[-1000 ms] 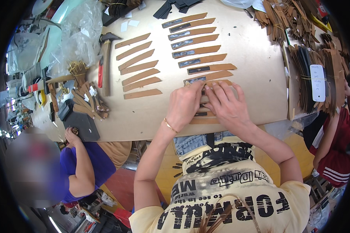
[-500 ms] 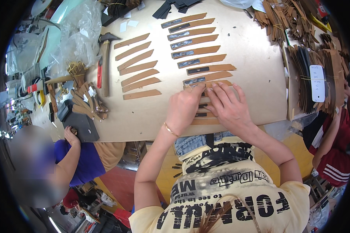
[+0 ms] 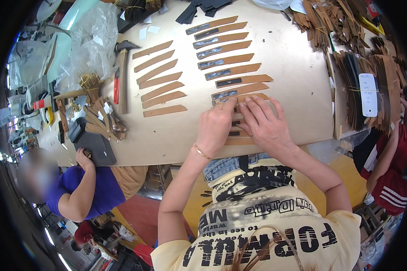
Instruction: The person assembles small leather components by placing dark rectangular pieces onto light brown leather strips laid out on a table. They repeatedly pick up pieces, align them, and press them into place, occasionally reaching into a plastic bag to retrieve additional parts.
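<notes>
Both my hands work at a brown strip [image 3: 246, 96], which looks like leather, in the right column near the table's front edge. My left hand [image 3: 215, 125] is closed, its fingertips pinched at the strip's dark patch, mostly hidden under them. My right hand [image 3: 267, 125] lies over the same strip with fingers stretched and slightly spread, pressing on it. Beneath my hands, more strips [image 3: 239, 141] with dark patches show in part. Above them several brown strips [image 3: 246, 58] lie in a column, with shiny or matt black patches on their left ends.
Plain brown strips [image 3: 165, 97] form another column to the left. Beside it lie a hammer [image 3: 123, 81] and a red-handled tool [image 3: 116, 90]. Strip bundles [image 3: 105, 118] and a dark block [image 3: 95, 143] sit further left. Tied bundles [image 3: 386, 86] stand at right. A co-worker [image 3: 83, 194] sits at left.
My hands stay at the same strip, with hardly any shift. The co-worker at left has leaned, and the arm there has moved slightly.
</notes>
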`<control>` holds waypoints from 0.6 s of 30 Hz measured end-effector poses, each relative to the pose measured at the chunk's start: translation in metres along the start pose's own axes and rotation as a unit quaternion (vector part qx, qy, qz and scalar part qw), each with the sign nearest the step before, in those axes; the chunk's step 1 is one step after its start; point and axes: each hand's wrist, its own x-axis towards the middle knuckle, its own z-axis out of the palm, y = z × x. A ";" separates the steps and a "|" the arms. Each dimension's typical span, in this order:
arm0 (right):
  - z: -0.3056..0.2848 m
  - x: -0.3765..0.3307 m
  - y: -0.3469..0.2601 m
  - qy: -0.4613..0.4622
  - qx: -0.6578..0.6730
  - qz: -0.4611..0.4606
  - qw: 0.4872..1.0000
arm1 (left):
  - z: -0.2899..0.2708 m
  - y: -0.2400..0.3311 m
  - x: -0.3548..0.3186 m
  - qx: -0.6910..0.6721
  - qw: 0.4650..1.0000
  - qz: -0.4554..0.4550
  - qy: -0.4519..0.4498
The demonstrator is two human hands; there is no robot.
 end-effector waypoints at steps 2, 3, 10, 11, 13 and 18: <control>0.001 -0.001 0.000 -0.001 0.000 0.001 1.000 | -0.001 0.000 -0.001 0.022 1.000 0.013 -0.007; 0.001 -0.001 0.000 0.000 0.000 0.001 1.000 | -0.002 0.000 -0.002 0.036 0.999 0.018 -0.008; 0.002 -0.001 -0.001 0.002 0.000 0.004 1.000 | 0.000 0.006 0.000 0.063 0.998 0.019 0.020; 0.002 -0.001 -0.001 0.000 0.002 0.004 1.000 | 0.000 0.006 0.000 0.065 0.998 0.013 0.004; 0.001 -0.001 -0.001 -0.002 0.003 0.005 1.000 | 0.000 0.006 0.000 0.055 0.998 0.007 -0.006; 0.001 0.000 -0.001 -0.005 0.006 0.005 1.000 | 0.001 0.005 0.000 0.019 1.000 0.006 0.015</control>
